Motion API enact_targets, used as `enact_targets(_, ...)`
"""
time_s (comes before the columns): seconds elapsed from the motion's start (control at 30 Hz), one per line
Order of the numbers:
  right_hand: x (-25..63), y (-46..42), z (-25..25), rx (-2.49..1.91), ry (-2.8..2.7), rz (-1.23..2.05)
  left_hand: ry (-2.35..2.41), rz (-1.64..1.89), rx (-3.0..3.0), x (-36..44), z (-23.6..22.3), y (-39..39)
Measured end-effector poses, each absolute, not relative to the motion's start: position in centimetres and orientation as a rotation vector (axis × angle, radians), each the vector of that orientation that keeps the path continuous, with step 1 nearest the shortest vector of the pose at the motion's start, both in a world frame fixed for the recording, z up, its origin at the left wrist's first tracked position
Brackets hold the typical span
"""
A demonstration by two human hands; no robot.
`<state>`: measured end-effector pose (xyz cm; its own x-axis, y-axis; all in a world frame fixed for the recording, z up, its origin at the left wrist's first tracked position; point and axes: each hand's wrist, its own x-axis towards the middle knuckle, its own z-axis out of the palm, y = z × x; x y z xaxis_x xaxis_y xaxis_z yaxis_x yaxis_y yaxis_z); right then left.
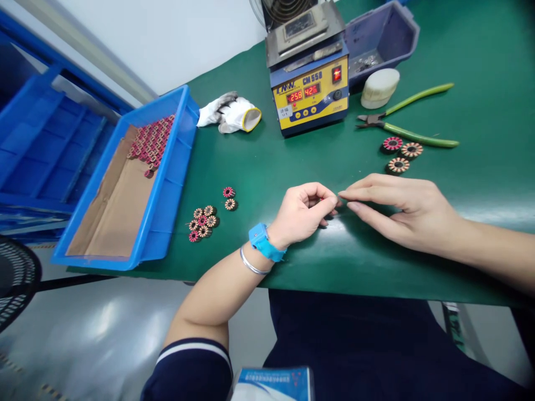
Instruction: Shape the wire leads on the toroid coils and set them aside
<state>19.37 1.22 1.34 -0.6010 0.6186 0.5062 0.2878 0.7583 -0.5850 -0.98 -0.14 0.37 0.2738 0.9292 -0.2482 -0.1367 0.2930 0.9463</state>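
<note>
My left hand (pixel 307 214), with a blue wristband, is closed in a pinch above the green mat. A bit of red shows between its fingers, like the small red-and-black wound ring coils lying about; the fingers hide most of it. Close by on the right, the fingertips of my right hand (pixel 403 209) come nearly together beside the left fingertips. Whether a fine wire is between them is too small to make out. Just beyond my right hand lie three ring coils (pixel 398 165), one pink and two copper-coloured.
Several ring coils (pixel 203 220) lie left of my hands. A blue bin (pixel 167 189) holds many more on cardboard. White gloves (pixel 238 114), a yellow-fronted solder pot (pixel 311 103), a round whitish block (pixel 379 89), green-handled cutters (pixel 413 133) and a purple bin (pixel 412 33) stand behind.
</note>
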Motion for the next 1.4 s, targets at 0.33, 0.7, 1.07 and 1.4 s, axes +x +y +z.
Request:
enact_targets(0.33, 19.7, 1.4, 1.1, -0.724, -2.267, 0.569, 0.981, 0.864, 1.017, -1.2, 0.6, -0.2)
enact_targets(0.7, 20.9, 3.2, 1.2, -0.338, -2.511, 0.013, 0.882, 0.696, 0.874, -1.4, 0.7, 0.0)
enact_targets(1.07, 20.3, 3.0, 1.9, -0.64, -2.52, 0.558, 0.923, 0.725, 1.233, -1.4, 0.8, -0.7)
enact_targets(1.4, 20.5, 2.9, 2.6, -0.669, -2.36, 0.96, 0.922, 0.803, 1.338, -1.4, 1.5, -1.3)
